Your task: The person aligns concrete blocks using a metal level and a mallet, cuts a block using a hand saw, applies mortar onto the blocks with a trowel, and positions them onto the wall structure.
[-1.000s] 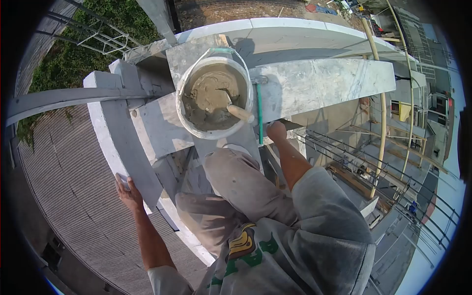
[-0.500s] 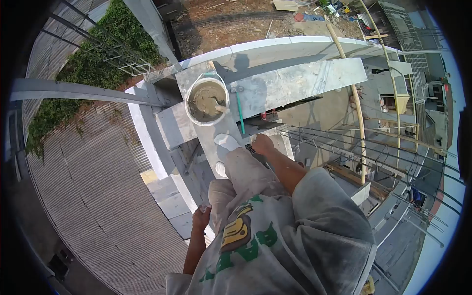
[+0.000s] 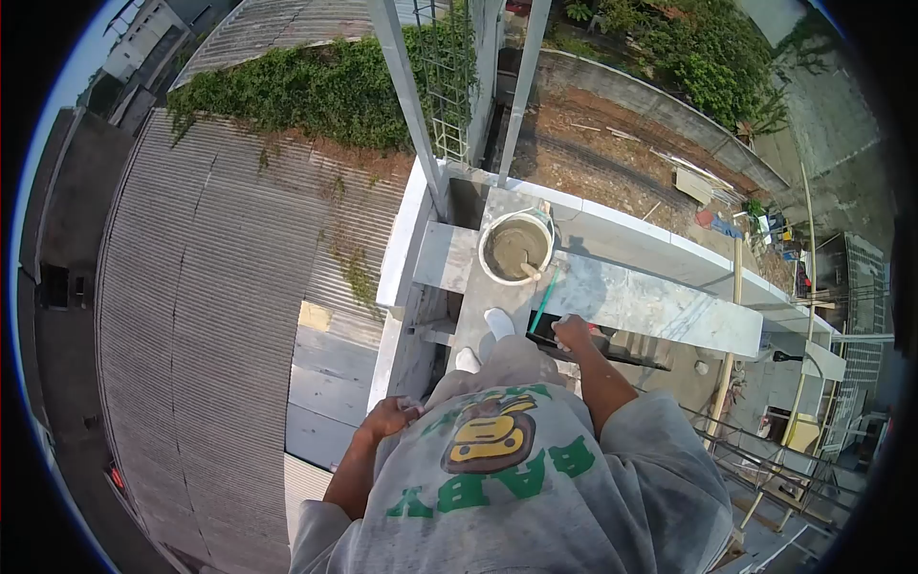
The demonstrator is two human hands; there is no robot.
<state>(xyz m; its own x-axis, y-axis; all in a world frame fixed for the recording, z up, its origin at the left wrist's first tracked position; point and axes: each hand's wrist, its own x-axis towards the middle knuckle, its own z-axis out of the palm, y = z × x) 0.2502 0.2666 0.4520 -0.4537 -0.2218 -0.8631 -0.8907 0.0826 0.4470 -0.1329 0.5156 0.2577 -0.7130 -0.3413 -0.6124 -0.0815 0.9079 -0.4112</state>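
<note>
My left hand (image 3: pixel 390 418) is beside my left hip, close to my grey shirt (image 3: pixel 492 440), its fingers curled. Whether anything is in it I cannot make out. My right hand (image 3: pixel 574 333) is closed in front of my right side, above the gap by the slab, and its palm is hidden. Ahead of my feet stands a white bucket (image 3: pixel 486 268) of wet grey mortar (image 3: pixel 512 241). A tool's handle (image 3: pixel 530 272) sticks out of the mortar. Beside the bucket lies a hammer with a green handle (image 3: pixel 545 301). Neither hand touches these.
I am high up on a narrow concrete ledge (image 3: pixel 475 320). A long pale slab (image 3: pixel 660 301) extends right, with an opening below it. To the left, a low white wall (image 3: pixel 387 354) borders a corrugated roof (image 3: pixel 229 249). Bamboo poles (image 3: pixel 724 392) and rebar stand at right.
My view has swung left, so the bucket and ledge appear farther right and more roof shows. My left hand has come nearer my hip; my right hand stays closed.
</note>
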